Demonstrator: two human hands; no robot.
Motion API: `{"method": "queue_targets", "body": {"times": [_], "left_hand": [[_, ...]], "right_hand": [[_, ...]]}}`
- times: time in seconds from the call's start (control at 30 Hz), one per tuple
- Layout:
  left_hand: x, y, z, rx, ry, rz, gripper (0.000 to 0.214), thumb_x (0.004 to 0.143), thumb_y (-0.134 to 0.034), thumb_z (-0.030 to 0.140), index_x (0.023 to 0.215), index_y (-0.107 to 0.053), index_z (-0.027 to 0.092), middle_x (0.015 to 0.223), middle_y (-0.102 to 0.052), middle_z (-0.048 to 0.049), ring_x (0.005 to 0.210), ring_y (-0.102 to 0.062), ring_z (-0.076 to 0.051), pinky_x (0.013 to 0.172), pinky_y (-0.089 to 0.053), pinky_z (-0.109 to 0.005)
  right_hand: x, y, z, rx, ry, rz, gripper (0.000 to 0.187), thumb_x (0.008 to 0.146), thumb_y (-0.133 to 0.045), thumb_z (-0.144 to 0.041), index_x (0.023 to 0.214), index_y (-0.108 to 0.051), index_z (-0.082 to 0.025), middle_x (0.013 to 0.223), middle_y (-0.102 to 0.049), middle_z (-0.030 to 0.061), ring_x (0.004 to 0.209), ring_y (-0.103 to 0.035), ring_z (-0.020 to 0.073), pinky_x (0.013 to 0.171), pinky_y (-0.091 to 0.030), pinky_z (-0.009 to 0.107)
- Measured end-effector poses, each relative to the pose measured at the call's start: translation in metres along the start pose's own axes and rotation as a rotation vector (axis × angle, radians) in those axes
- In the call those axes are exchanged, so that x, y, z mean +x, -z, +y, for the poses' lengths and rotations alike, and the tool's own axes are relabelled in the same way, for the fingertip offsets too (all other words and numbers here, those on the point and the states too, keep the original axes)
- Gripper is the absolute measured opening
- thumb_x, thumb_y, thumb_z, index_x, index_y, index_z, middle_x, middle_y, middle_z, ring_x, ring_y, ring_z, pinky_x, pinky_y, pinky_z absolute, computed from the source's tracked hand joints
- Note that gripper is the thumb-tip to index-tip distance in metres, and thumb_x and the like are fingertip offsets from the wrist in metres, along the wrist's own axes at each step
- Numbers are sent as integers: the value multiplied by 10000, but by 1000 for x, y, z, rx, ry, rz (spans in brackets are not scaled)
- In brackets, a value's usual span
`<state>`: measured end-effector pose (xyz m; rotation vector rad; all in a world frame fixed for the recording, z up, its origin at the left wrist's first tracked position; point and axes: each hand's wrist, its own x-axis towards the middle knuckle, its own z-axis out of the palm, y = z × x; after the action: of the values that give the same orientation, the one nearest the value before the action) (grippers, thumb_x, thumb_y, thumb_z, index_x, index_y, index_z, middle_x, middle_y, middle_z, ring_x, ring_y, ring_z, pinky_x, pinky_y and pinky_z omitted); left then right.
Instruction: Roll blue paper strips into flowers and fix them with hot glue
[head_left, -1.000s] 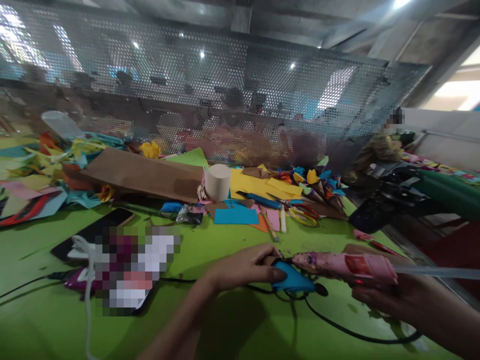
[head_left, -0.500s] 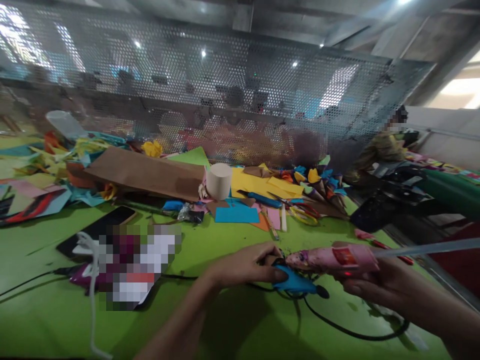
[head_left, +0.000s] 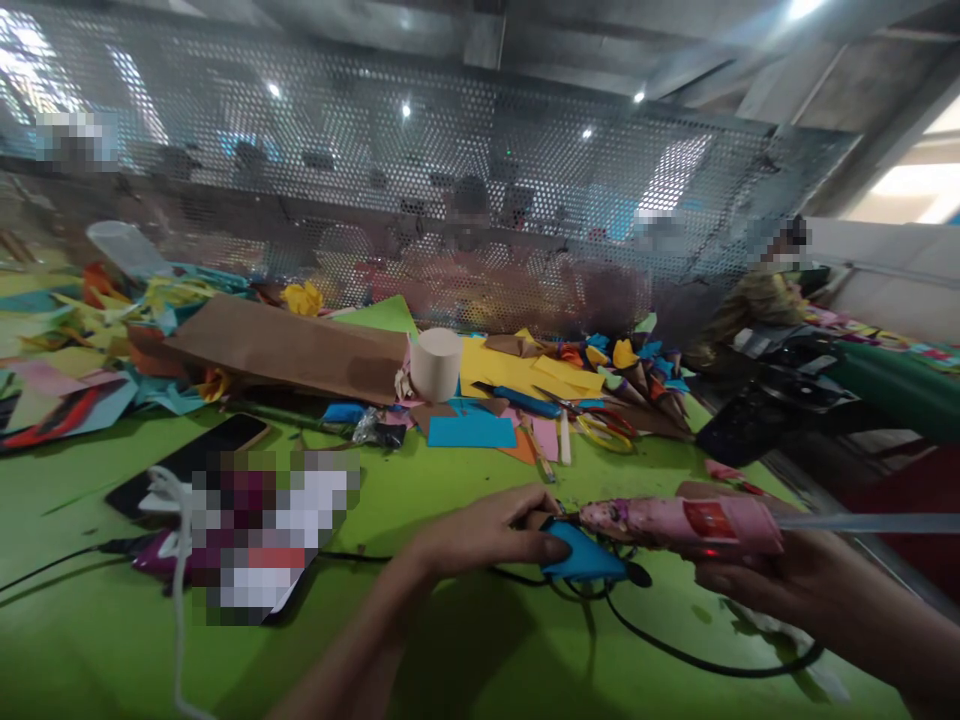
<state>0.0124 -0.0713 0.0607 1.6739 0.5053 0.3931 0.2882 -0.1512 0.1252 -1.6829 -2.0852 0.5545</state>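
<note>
My left hand (head_left: 487,535) pinches a folded piece of blue paper (head_left: 581,560) between thumb and fingers, low over the green table. My right hand (head_left: 780,575) is wrapped around a pink glue gun (head_left: 656,522), its grip mostly hidden by the fingers. A clear glue stick (head_left: 862,523) pokes out of the gun's back end, and a small red light glows on its side. The gun's nozzle points left, close to the upper edge of the blue paper; I cannot tell whether they touch. A black cord (head_left: 675,645) loops below the hands.
Beyond the hands lie scissors (head_left: 606,430), a blue-handled cutter (head_left: 525,400), a white roll (head_left: 436,365), yellow paper (head_left: 517,370) and brown paper (head_left: 292,345). Phones (head_left: 195,460) and cables sit at left. A perforated metal screen (head_left: 420,210) stands behind; a person (head_left: 765,295) sits at right.
My right hand has drawn the glue gun slightly to the right, and the glue stick now lies more level. My left hand keeps its hold on the blue paper, almost unmoved.
</note>
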Motion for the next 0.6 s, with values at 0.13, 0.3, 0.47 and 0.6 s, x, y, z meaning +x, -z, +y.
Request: {"method": "queue_targets", "body": {"times": [0.13,0.3,0.47,0.6], "left_hand": [[-1,0,0,-19,-6,8,323,789,-599,467,943,-528,192,842,-431,7,822,-398,-169,711,-329,-271],[-1,-1,1,-20,-7,15,302,784,-599,439,939,-525,190,843,-432,-3,814,-392,-174,703,-324,-277],[0,0,-1,-13,8,15,344,785,-602,480,957,-542,188,838,-433,-3,812,-402,-175,696,-328,-267],[-1,0,-1,-7,3,29,341,778,-614,484,932,-546,188,833,-455,-4,818,-415,-181,710,-339,-276]], "right_hand": [[-3,-2,14,-25,11,51,430,694,-720,-567,1027,-775,-302,796,-764,21,675,-701,243,584,-583,279],[-6,-4,19,81,-15,79,414,673,-756,-541,1016,-771,-310,888,-780,14,665,-718,242,588,-597,277],[0,-6,4,88,39,18,372,698,-743,-508,1025,-770,-331,962,-772,2,757,-721,268,636,-601,292],[3,-2,0,145,28,-78,367,739,-716,-465,1063,-758,-297,938,-761,32,776,-700,248,688,-587,294]]}}
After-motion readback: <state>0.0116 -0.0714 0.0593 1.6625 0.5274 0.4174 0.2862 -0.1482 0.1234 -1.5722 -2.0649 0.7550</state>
